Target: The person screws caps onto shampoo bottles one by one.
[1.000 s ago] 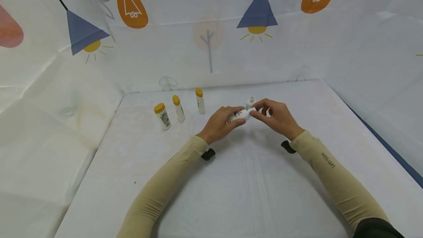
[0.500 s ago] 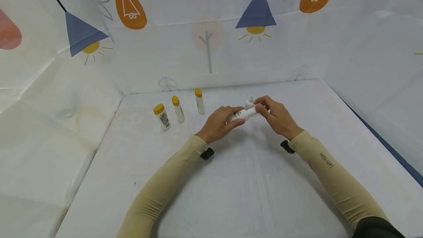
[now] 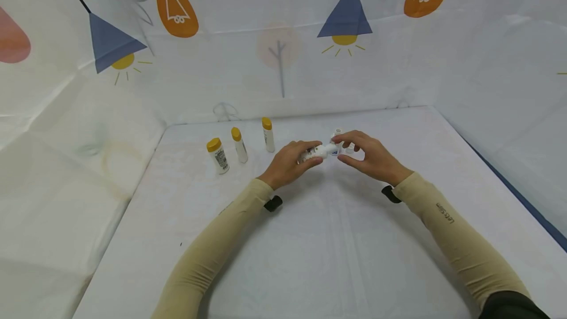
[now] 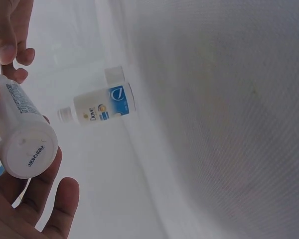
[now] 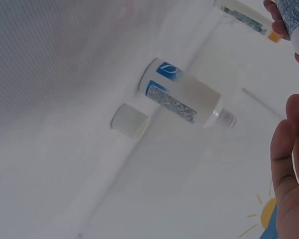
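My left hand [image 3: 290,164] grips a small white bottle [image 4: 27,129], tilted with its base facing the left wrist camera and its neck end pointing right in the head view. My right hand [image 3: 372,156] is at that neck end, its thumb and fingers spread apart with a gap between them. Whether a fingertip touches the bottle cannot be told. Behind the hands stands a white and blue Dove bottle [image 4: 102,105] with its narrow neck uncovered. A loose white cap [image 5: 130,120] lies beside its base.
To the left on the white table [image 3: 283,260] stand three yellow-capped bottles: a wide one [image 3: 218,155], a slim one [image 3: 239,145] and another slim one [image 3: 268,135] further back. A printed white sheet [image 3: 221,63] hangs behind the table.
The fingers of the right hand have spread away from the neck end of the held bottle. The left hand has shifted slightly left with the bottle. The standing bottles have stayed put.
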`<state>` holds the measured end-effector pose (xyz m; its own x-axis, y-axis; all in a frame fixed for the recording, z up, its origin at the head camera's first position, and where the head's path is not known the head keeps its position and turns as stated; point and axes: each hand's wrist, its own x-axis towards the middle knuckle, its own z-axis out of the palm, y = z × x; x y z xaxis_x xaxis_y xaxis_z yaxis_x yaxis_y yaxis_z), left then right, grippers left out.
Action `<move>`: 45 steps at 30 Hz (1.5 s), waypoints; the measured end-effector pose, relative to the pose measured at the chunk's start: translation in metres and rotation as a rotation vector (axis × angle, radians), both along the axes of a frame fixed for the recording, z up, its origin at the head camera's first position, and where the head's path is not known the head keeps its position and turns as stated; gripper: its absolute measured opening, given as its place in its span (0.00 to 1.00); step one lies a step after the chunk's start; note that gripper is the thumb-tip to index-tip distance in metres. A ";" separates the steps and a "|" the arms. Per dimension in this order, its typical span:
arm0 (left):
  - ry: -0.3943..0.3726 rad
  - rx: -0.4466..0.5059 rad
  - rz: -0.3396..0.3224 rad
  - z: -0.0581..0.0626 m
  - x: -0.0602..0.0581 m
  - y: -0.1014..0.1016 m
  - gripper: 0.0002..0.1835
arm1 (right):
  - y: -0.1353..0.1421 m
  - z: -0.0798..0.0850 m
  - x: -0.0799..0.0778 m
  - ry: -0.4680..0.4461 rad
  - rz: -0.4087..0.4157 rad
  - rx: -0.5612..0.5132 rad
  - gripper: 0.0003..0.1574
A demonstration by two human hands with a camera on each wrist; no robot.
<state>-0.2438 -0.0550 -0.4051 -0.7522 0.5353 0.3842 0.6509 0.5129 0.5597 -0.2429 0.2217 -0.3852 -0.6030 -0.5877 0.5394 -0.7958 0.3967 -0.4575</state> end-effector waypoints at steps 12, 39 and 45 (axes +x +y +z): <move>-0.041 0.011 -0.028 0.002 0.002 0.002 0.27 | 0.000 0.000 0.001 0.011 -0.022 -0.017 0.26; 0.040 0.048 -0.076 -0.005 0.006 0.008 0.27 | -0.005 -0.008 0.006 -0.114 -0.174 0.031 0.20; 0.032 0.048 -0.055 -0.005 0.004 0.006 0.26 | 0.000 0.001 0.003 -0.070 -0.083 -0.025 0.25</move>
<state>-0.2397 -0.0493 -0.4105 -0.7095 0.5554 0.4339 0.6950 0.4490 0.5616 -0.2399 0.2212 -0.3844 -0.6859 -0.5207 0.5084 -0.7264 0.4478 -0.5214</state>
